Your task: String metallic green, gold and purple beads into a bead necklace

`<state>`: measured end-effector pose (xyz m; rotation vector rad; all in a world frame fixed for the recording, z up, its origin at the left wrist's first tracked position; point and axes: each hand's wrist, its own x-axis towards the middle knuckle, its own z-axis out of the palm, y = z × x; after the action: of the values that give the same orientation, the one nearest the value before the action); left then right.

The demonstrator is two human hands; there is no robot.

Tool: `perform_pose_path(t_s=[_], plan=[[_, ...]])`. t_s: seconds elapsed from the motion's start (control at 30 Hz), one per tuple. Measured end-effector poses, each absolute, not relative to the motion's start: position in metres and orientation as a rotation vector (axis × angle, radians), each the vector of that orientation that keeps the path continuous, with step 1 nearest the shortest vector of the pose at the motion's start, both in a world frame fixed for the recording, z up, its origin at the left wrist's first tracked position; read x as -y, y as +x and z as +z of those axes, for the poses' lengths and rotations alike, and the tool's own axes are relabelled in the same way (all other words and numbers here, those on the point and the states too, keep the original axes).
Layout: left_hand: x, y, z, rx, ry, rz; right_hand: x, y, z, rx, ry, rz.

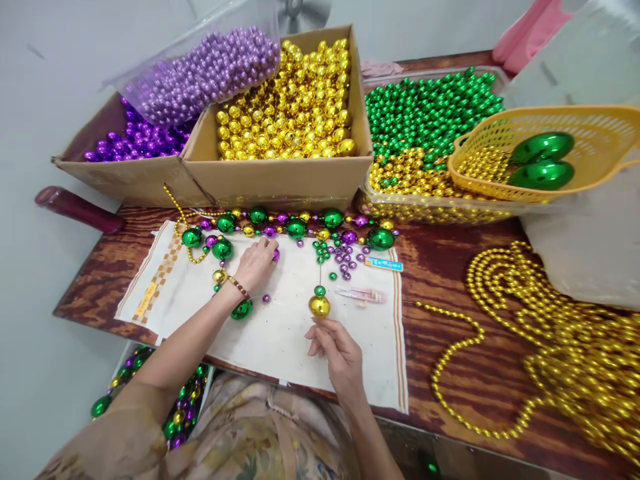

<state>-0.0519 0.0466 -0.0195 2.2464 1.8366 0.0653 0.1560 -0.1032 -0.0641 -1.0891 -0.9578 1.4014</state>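
Note:
My left hand reaches forward over a white cloth, its fingers curled on a small purple bead. My right hand pinches a thin needle or thread that stands upright, with a gold ball and a small green bead strung just above the fingers. A row of green, purple and gold balls lies along the cloth's far edge. Loose small purple and green beads are scattered near the middle. A green ball lies by my left wrist.
Cardboard boxes of purple beads and gold beads stand behind the cloth. A clear tub of green and gold beads and a yellow basket sit at right. Gold bead strands cover the wooden table's right side.

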Motion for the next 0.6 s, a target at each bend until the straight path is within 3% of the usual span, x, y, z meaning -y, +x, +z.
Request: perform_pose_path(t_s=[0.27, 0.6], plan=[[-0.031, -0.051, -0.010, -1.347, 1.823, 0.981, 0.104, 0.154, -0.062, 0.833, -1.142, 1.327], [-0.002, -0.020, 0.020, -1.158, 1.481, 1.295, 0.114, 0.150, -0.059, 1.064, -1.158, 1.152]])
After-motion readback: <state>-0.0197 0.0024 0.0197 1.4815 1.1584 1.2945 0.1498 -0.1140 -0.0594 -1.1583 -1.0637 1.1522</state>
